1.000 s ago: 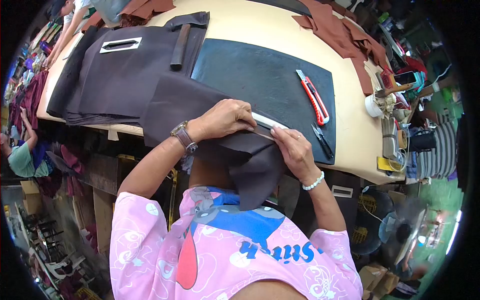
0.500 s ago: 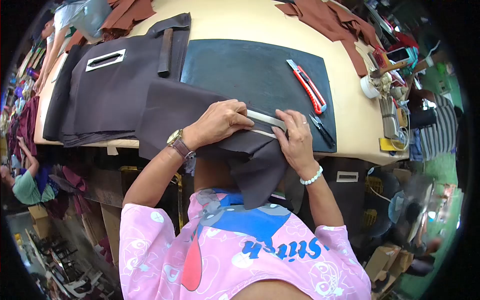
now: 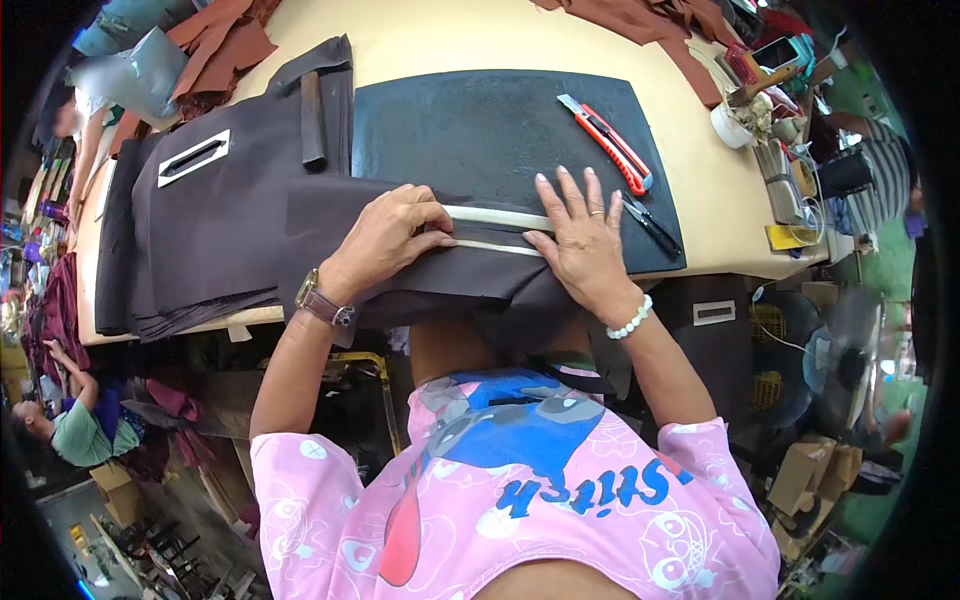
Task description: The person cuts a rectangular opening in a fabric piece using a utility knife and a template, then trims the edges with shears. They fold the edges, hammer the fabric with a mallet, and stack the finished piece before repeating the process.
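Note:
Dark brown fabric (image 3: 440, 282) lies over the front edge of a dark cutting mat (image 3: 450, 125) and hangs down from it. Two pale strips run across it, a wider upper strip (image 3: 495, 217) and a thinner lower strip (image 3: 492, 247). My left hand (image 3: 395, 238) is closed, thumb and fingers pinching the fabric at the strips' left ends. My right hand (image 3: 588, 245) lies with fingers spread over the strips' right ends, its fingertips on the mat. To its right are a red box cutter (image 3: 610, 147) and small dark snips (image 3: 652, 228).
A stack of dark fabric (image 3: 225, 215) with a white frame piece (image 3: 194, 158) and a dark bar (image 3: 313, 120) lies left. Reddish-brown scraps (image 3: 215, 50) are at the back. A white cup (image 3: 730, 128) with tools stands right. Other people are at the far left.
My right hand has opened from its grip and spread flat. The fabric lies flatter, and my left hand has shifted left along it. The view has moved slightly.

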A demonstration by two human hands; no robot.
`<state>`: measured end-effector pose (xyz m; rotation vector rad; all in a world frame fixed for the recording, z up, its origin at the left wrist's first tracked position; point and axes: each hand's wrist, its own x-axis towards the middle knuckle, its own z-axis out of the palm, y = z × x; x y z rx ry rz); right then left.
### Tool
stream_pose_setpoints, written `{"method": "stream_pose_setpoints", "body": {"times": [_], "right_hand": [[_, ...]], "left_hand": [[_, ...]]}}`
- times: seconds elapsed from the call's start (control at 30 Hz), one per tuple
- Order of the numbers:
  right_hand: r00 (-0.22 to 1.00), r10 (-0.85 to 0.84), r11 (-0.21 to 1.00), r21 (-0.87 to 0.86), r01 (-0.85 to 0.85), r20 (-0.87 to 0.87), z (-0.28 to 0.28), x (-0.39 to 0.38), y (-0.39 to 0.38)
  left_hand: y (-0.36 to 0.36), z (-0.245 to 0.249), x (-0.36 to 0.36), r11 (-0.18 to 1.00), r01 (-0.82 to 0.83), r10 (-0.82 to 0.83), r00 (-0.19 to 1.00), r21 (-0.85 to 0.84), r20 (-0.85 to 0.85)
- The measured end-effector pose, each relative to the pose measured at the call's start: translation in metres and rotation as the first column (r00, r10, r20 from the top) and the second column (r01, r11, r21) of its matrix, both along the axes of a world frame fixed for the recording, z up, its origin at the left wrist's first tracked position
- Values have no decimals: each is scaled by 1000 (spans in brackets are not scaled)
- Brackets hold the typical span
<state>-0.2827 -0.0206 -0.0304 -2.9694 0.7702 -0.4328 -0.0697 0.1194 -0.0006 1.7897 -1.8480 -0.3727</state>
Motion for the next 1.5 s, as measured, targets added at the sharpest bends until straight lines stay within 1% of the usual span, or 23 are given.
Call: {"method": "stream_pose_setpoints", "body": {"times": [0.1, 0.2, 0.33, 0.5, 0.6, 0.63, 0.73, 0.77, 0.87, 0.9, 1.0, 1.03, 1.07, 1.1, 1.13, 1.2, 1.23, 1.27, 1.33, 1.4, 1.43, 1.47, 1.5], "right_hand": [[999, 49, 999, -7, -49, 8, 1, 26, 14], [992, 108, 994, 12, -109, 65, -7, 58, 28], [983, 160, 986, 23, -163, 91, -11, 81, 38], [966, 256, 961, 101, -258, 33, -9, 70, 22], [934, 357, 889, 306, -341, 5, 5, 56, 8], [926, 376, 870, 345, -351, -7, 10, 54, 4], [884, 468, 791, 452, -412, -14, 24, 58, -4], [880, 470, 826, 313, -468, 74, 20, 65, 0], [926, 375, 848, 390, -359, 37, 31, 98, 13], [905, 366, 863, 284, -417, 218, 29, 105, 19], [917, 397, 752, 557, -351, 42, 40, 141, 13], [926, 304, 635, 677, -372, 224, 44, 150, 12], [910, 136, 596, 702, -390, 391, 49, 155, 9], [848, -44, 555, 719, -418, 528, 57, 160, 7], [744, -228, 515, 726, -455, 628, 63, 164, 4], [518, -416, 480, 664, -573, 748, 69, 165, -8], [448, -458, 461, 636, -619, 768, 71, 158, -11], [414, -564, 313, 648, -694, 715, 73, 147, -12], [373, -613, 342, 660, -669, 697, 68, 129, -16], [330, -659, 260, 617, -742, 675, 70, 108, -12], [259, -627, 341, 558, -757, 735, 61, 105, -20], [300, -624, 372, 612, -698, 722, 56, 91, -30], [284, -610, 389, 592, -706, 739, 56, 79, -41]], "left_hand": [[1, -3, 1, 1000, -3, 3, 1000, -25, -10], [5, -8, 0, 992, -101, 98, 995, -78, -36], [11, -17, 4, 971, -184, 197, 978, -149, 73], [18, -12, -3, 956, -228, 256, 956, -187, 141], [28, -11, -11, 939, -258, 288, 952, -228, 106], [34, -12, -14, 939, -286, 307, 947, -191, 92], [40, -25, -23, 891, -354, 385, 921, -283, 62], [42, -25, -25, 884, -376, 405, 913, -280, 52], [44, -30, -29, 828, -390, 454, 888, -403, 73], [45, -28, -30, 817, -392, 474, 875, -423, 104], [43, -19, -38, 780, -388, 526, 831, -490, 179], [41, -13, -41, 765, -385, 542, 818, -517, 193], [38, -5, -45, 747, -383, 560, 803, -543, 203], [34, 4, -48, 727, -373, 576, 788, -577, 216], [29, 13, -52, 724, -381, 589, 776, -575, 228], [18, 30, -62, 724, -391, 607, 752, -568, 256], [11, 35, -67, 712, -403, 630, 728, -574, 270], [3, 33, -68, 701, -425, 649, 714, -573, 264], [-13, 27, -69, 677, -464, 682, 688, -572, 249], [-28, 25, -65, 641, -443, 670, 721, -626, 176], [-34, 16, -60, 640, -438, 648, 750, -631, 135], [-38, 9, -57, 642, -435, 621, 778, -631, 94], [-44, 11, -58, 603, -408, 608, 791, -685, 63]]}}
